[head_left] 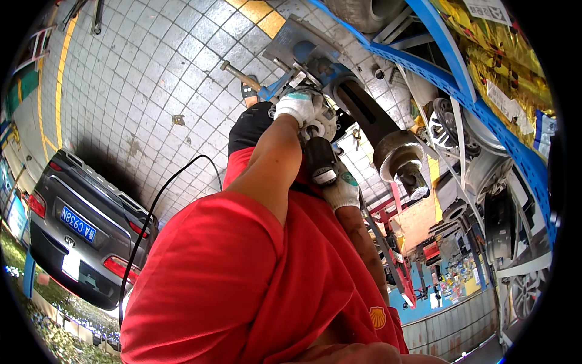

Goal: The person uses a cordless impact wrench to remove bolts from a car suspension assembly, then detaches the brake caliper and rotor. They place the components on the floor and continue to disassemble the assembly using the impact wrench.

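My left hand (295, 108), in a white glove with a teal patch, curls over the edge of a round silver metal part (328, 123). A black cylindrical power tool (321, 159) with a white label stands against that part, its narrower metal end toward it. My right hand (343, 189), gloved the same way, grips the tool's near end from the right; its fingers are partly hidden behind the body. Just beyond my left hand is a blue vise (268, 91) with a long bar handle (239, 75). My left fingertips are hard to make out.
A heavy dark metal beam (370, 115) with a thick round end extends close on the right. Farther right, a blue-edged rack (451, 82) holds wheels and yellow wrapped goods. A black cable (162, 193) loops at left, before a parked grey car (85, 227) on the tiled floor (163, 79).
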Available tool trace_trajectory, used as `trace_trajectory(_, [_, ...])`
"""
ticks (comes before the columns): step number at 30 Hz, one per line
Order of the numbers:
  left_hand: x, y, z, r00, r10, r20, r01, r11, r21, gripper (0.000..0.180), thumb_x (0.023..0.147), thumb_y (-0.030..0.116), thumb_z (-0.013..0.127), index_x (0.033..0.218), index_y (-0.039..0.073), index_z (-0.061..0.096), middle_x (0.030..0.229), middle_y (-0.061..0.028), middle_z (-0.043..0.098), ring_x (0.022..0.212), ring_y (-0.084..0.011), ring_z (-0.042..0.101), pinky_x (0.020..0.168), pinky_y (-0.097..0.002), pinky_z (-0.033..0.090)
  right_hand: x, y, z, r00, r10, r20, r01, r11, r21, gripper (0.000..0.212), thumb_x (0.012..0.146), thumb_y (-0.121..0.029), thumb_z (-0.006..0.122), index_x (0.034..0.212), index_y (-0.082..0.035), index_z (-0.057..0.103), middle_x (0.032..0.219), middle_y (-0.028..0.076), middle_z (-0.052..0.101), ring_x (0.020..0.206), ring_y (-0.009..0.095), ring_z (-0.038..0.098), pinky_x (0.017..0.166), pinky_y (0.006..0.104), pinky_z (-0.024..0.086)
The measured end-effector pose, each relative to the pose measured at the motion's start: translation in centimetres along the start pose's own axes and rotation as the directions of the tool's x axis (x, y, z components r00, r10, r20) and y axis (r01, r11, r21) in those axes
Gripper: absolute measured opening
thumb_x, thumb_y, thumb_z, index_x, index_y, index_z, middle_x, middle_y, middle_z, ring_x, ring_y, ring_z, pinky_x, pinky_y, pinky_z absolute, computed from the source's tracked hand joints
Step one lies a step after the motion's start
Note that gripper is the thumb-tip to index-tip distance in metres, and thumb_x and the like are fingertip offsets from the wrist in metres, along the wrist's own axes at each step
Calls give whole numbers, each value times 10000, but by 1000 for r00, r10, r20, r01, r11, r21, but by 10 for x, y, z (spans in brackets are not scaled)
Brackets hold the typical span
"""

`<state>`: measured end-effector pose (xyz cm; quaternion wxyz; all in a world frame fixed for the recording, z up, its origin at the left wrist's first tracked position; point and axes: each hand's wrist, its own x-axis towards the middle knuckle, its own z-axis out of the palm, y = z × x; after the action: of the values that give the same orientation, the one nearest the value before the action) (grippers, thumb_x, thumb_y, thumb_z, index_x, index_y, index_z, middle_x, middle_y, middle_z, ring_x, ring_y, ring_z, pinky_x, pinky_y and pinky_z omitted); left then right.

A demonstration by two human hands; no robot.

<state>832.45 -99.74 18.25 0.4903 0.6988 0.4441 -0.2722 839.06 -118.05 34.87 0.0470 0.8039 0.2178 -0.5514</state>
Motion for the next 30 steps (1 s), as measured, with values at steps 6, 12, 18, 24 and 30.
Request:
trace_trajectory(6, [7, -5, 10, 1000, 2, -20, -2, 1000, -6, 622, 1015, 563, 412, 1220, 70, 730, 1300, -193, 687, 1226, -384, 635, 1042, -468, 499, 1, 2, -3, 997, -61, 41, 61, 998, 19, 734, 919, -357, 674, 1572, -173, 393, 1467, 201, 552, 1276, 411, 591, 1018, 477, 525])
trace_trajectory(12, [5, 8, -1, 995, -62, 79, 57, 996, 74, 660, 1026, 583, 381, 1271, 63, 704, 1342, -191, 671, 1267, -375, 620, 1071, -461, 484, 5, 13, -1, 996, -88, 31, 89, 996, -10, 759, 900, -368, 681, 1570, -162, 391, 1432, 201, 575, 1241, 389, 619, 1016, 472, 525])
trace_trajectory(18, [13, -10, 23, 999, -18, -46, 24, 990, 139, 735, 1023, 625, 302, 1209, 54, 725, 1181, -246, 718, 1135, -424, 679, 968, -489, 534, 12, 19, -7, 984, -179, 8, 179, 983, -47, 734, 897, -357, 671, 1550, -141, 418, 1409, 202, 594, 1226, 383, 630, 1011, 471, 525])
trace_trajectory(24, [-11, 11, 1, 996, 36, 80, -47, 989, 139, 599, 993, 588, 448, 1358, 155, 642, 1414, -190, 620, 1299, -382, 595, 1086, -482, 466, -5, 14, -8, 988, -154, 25, 156, 986, -66, 723, 897, -352, 668, 1543, -134, 427, 1402, 202, 600, 1225, 382, 630, 1010, 470, 525])
trace_trajectory(30, [21, -9, 13, 999, 16, -33, -15, 998, 57, 704, 1033, 604, 322, 1282, 52, 681, 1298, -227, 680, 1212, -419, 639, 1045, -483, 497, 10, 6, -22, 986, -169, 18, 170, 978, -123, 713, 897, -348, 664, 1536, -127, 436, 1394, 202, 606, 1225, 380, 631, 1010, 469, 524])
